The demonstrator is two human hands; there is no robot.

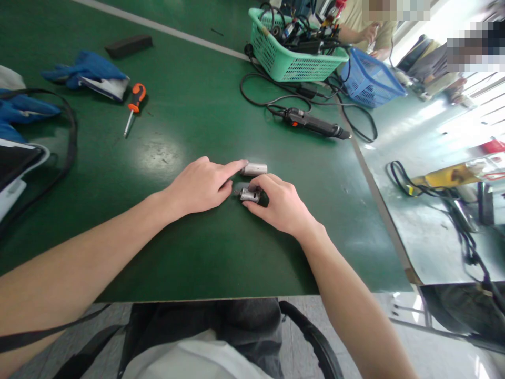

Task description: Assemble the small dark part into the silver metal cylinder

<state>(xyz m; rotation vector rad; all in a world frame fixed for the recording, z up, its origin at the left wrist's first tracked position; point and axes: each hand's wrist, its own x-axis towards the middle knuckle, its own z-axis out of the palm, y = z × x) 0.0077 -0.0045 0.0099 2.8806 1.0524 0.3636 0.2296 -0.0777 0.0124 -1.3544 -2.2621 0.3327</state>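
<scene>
The table (189, 110) is looking smooth and glossy, throwing back pale patches of light. The tube (256, 169) is showing bare metal with a soft sheen, and the part (248, 196) beside it is looking metallic too. The screwdriver (134, 109) is pairing a smooth plastic handle (138, 96) with a shiny metal shaft (128, 125). The block (129, 46) is looking matt, the glove (89, 68) is creasing like cloth, and the green basket (300, 69) is showing perforated plastic.

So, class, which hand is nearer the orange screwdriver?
Left. The left hand is right of the screwdriver, nearer the person; the right hand is farther right, gripping a metal part.
</scene>
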